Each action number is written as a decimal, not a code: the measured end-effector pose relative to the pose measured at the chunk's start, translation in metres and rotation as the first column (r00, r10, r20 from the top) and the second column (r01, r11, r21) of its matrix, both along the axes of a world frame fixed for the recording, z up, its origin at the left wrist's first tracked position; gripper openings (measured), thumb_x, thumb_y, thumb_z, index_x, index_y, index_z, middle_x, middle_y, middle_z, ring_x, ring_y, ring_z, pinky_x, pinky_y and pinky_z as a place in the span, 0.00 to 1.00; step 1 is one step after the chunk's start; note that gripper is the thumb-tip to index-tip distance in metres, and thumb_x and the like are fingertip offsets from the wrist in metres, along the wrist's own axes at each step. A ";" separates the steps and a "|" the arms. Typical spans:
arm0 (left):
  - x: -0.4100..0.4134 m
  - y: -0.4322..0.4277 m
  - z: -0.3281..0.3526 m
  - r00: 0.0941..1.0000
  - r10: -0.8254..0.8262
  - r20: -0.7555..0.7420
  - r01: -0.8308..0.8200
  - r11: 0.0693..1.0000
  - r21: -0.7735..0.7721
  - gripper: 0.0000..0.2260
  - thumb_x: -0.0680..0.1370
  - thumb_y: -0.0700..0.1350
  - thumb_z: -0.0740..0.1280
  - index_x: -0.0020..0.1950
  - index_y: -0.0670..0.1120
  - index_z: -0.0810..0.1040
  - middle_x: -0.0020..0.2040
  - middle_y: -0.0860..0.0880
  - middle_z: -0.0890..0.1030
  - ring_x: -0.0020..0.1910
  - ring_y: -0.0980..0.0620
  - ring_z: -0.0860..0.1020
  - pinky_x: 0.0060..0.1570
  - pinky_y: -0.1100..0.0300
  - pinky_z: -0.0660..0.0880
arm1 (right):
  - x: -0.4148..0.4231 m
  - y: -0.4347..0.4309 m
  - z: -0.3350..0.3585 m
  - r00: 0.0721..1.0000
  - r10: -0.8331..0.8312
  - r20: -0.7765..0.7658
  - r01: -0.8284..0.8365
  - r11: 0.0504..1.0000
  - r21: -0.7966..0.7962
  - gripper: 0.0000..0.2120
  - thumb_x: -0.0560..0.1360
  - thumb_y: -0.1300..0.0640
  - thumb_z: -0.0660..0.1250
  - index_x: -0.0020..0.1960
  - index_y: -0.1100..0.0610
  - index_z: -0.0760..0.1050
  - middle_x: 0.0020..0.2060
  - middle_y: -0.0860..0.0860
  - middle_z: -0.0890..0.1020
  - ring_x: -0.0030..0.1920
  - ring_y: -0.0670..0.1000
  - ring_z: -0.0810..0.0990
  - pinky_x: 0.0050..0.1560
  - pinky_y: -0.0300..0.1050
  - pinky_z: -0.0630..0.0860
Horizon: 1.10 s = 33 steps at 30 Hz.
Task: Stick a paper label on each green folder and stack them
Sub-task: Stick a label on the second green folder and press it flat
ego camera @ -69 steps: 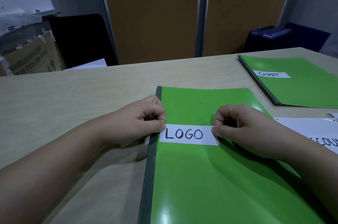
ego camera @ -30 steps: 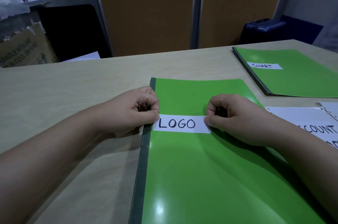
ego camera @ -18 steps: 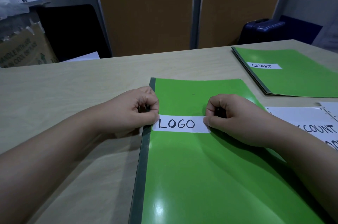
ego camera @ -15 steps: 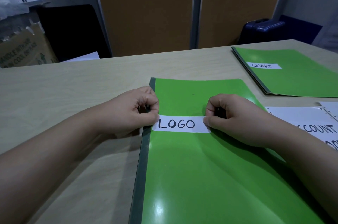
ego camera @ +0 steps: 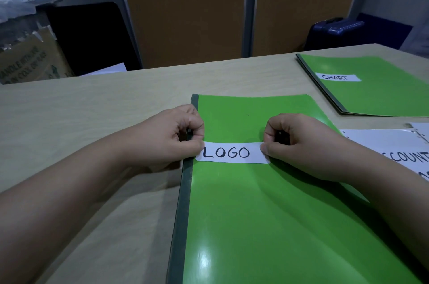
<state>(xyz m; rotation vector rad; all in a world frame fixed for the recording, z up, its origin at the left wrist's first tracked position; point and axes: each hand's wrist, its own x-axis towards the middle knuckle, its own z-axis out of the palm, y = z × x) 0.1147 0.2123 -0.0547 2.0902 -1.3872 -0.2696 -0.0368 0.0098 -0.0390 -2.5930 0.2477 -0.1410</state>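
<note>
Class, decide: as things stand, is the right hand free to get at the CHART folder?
Probably not yet. The right hand pinches one end of the LOGO label. The table between it and the CHART folder looks bare, so releasing should allow it.

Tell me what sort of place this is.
Probably an office or workroom: a pale wooden desk holds labelled green folders, brown partition panels stand behind it, and a cardboard box sits to the left.
</note>
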 end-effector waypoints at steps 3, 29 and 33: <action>0.000 0.000 0.000 1.000 -0.008 0.011 0.009 1.000 -0.004 0.08 0.66 0.54 0.63 0.32 0.50 0.74 0.41 0.51 0.71 0.38 0.59 0.72 0.37 0.71 0.66 | 0.000 0.000 0.000 1.000 -0.001 0.002 0.001 1.000 0.000 0.07 0.73 0.53 0.66 0.37 0.54 0.74 0.26 0.45 0.71 0.26 0.39 0.69 0.28 0.34 0.62; -0.005 0.002 0.004 0.998 0.045 0.037 -0.046 0.999 0.024 0.08 0.65 0.52 0.65 0.32 0.48 0.73 0.39 0.54 0.71 0.35 0.57 0.71 0.35 0.66 0.68 | -0.002 0.004 0.002 1.000 0.000 -0.019 0.000 1.000 -0.005 0.07 0.74 0.53 0.65 0.40 0.55 0.75 0.28 0.46 0.72 0.28 0.43 0.68 0.30 0.37 0.62; -0.005 0.003 0.003 0.997 0.067 0.024 -0.067 0.998 0.002 0.09 0.65 0.54 0.66 0.35 0.49 0.72 0.38 0.56 0.70 0.34 0.55 0.70 0.34 0.63 0.69 | -0.002 0.003 0.002 1.000 0.006 -0.025 -0.006 1.000 0.000 0.08 0.75 0.53 0.65 0.40 0.56 0.75 0.28 0.46 0.72 0.28 0.43 0.68 0.30 0.37 0.62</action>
